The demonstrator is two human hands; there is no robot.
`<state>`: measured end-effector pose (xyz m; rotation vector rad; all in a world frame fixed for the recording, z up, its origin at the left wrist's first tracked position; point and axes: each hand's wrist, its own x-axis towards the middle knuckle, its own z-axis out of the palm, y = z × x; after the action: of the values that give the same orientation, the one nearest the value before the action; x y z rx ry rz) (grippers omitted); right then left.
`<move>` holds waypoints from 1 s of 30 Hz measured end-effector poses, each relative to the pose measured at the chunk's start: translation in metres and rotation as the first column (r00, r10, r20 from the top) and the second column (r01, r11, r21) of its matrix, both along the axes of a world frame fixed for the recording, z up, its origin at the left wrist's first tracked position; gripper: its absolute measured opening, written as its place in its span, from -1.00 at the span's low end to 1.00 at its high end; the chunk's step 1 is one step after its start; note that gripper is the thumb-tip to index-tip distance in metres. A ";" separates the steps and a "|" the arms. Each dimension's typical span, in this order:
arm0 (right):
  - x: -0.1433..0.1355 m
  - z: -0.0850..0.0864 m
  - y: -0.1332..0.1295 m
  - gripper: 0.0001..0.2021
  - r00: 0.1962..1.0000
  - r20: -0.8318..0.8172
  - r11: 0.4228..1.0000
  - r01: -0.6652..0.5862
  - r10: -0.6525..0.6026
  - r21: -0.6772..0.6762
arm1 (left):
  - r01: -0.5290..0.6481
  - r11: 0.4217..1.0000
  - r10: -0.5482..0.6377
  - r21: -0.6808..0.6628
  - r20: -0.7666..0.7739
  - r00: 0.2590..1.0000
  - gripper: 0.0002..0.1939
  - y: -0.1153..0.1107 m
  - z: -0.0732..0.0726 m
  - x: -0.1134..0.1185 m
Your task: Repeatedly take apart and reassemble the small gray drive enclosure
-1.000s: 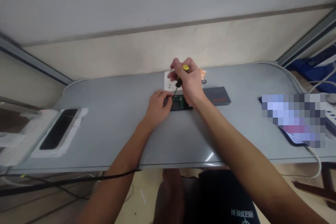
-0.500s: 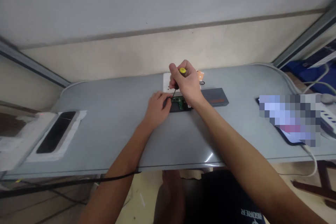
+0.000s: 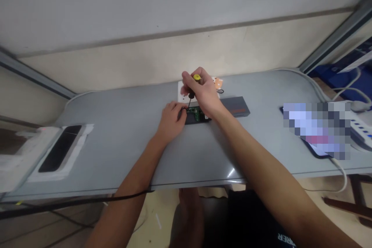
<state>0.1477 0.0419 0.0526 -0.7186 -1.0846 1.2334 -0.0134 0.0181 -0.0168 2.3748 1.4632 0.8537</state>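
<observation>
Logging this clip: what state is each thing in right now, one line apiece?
Screwdriver: gripped in the right hand, pointing down; tip contact unclear.
Black device: open, green circuit board exposed, left hand on its left end.
Gray box: lying flat, partly hidden by the right wrist.
Left-side phone: lying face up, screen dark.
Right-side phone: screen lit, contents pixelated.
</observation>
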 end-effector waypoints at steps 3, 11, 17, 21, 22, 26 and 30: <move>-0.002 0.000 -0.001 -0.48 0.999 0.008 0.999 0.040 -0.041 0.037 | 0.000 1.000 0.000 -0.008 0.005 1.000 -0.76 0.000 0.001 0.000; 0.010 0.002 0.005 -0.41 0.995 -0.067 0.997 -0.074 0.074 0.004 | -0.016 0.999 0.016 -0.037 -0.021 1.000 -0.78 0.000 0.003 0.001; 0.010 -0.002 0.004 -0.43 0.999 0.008 0.999 -0.041 0.041 0.008 | 0.003 1.000 -0.003 -0.014 0.006 1.000 -0.76 0.003 0.002 -0.001; 0.008 -0.003 0.006 -0.49 0.996 0.065 0.996 0.049 -0.054 0.076 | 0.009 1.000 -0.008 -0.012 0.033 0.999 -0.75 0.005 0.000 -0.002; 0.008 -0.005 0.008 -0.47 0.996 0.072 0.994 0.049 -0.056 0.094 | 0.006 1.000 -0.006 -0.018 0.032 0.999 -0.75 0.005 0.001 -0.002; 0.007 -0.021 0.018 -0.47 0.988 0.097 0.990 0.115 -0.123 0.087 | -0.002 1.000 0.002 -0.019 0.020 1.000 -0.76 0.005 0.002 -0.001; 0.014 -0.019 0.018 -0.51 0.939 0.060 0.938 0.332 -0.339 0.098 | -0.010 1.000 0.010 -0.027 0.022 1.000 -0.77 0.004 0.003 0.001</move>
<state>0.1621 0.0599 0.0338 -0.8504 -1.0200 0.8681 -0.0123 0.0216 -0.0137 2.3337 1.4700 0.8544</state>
